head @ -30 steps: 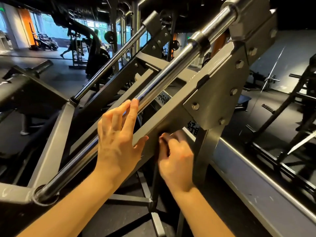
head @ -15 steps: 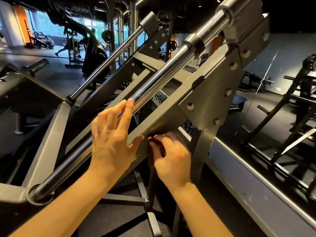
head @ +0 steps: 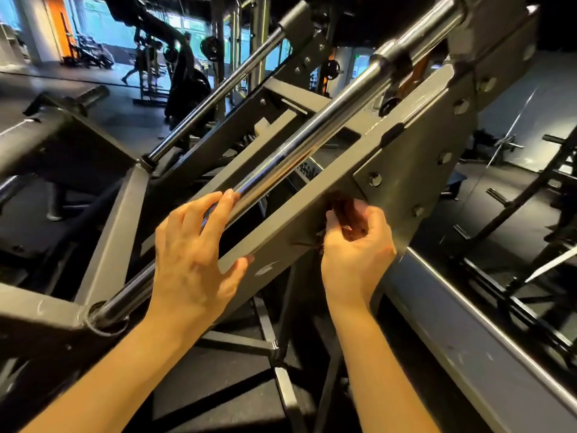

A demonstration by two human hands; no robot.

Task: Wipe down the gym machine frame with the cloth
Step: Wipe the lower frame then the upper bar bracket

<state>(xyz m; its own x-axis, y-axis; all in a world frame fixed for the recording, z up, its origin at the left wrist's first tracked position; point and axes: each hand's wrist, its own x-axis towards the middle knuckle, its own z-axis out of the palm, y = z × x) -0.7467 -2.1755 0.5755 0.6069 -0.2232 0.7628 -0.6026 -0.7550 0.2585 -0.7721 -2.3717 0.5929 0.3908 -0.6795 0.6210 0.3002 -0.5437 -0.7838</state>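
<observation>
Nearest to me are the person's two bare forearms, reaching up and away over the dark floor (head: 218, 389) and the black struts at the machine's foot. The left hand (head: 193, 254) is spread wide, its straight fingers (head: 218, 214) laid across the shiny chrome rod (head: 296, 157) and its thumb touching the lower edge of the grey frame beam (head: 296, 220) that slants up to the right beside the rod. The right hand (head: 356, 248) is just beside it to the right, fingers curled round a bunched dark cloth (head: 345, 214), reddish-brown where it shows. It holds the cloth pressed against the beam, right below the corner of the bolted plate (head: 415, 170). Most of the cloth is hidden inside the fist, so I cannot tell how big it is. The rod's lower end sits in a round socket at the bottom left, and it climbs past both hands to a collar near the top right. Behind it a second rod (head: 218, 92) runs parallel, set into the frame's far side. Along the right a long grey ledge (head: 468, 354) runs off, with black racks beyond it. Far back on the left, bright windows (head: 100, 23) and an orange pillar (head: 61, 26) stand behind other gym machines.
</observation>
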